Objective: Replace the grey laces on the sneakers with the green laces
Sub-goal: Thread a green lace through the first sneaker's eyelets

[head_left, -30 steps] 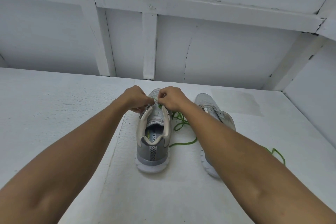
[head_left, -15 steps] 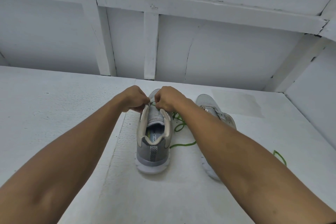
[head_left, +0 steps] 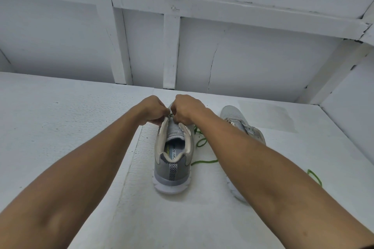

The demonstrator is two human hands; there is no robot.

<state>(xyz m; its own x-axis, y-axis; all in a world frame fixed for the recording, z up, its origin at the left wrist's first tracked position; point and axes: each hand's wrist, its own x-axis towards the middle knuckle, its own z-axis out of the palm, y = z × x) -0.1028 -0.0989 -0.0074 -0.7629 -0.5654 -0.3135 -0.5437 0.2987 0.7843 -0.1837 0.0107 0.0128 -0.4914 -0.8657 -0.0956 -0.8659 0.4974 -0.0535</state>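
Sneaker (head_left: 172, 170) with green lace (head_left: 204, 161), white tabletop (head_left: 60, 119), white panelled wall (head_left: 263, 56)

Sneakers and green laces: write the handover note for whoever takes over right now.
Left hand and right hand: both curled, pinching the green lace over the front of the near sneaker, whose heel faces the camera.
The lace's slack trails on the white table to that sneaker's right, under the right forearm.
Second sneaker lies further right, with no lace visible in it.
Done: no grey lace in view.
Left: finish threading the near sneaker (progress is hidden by the hands), then lace the second.
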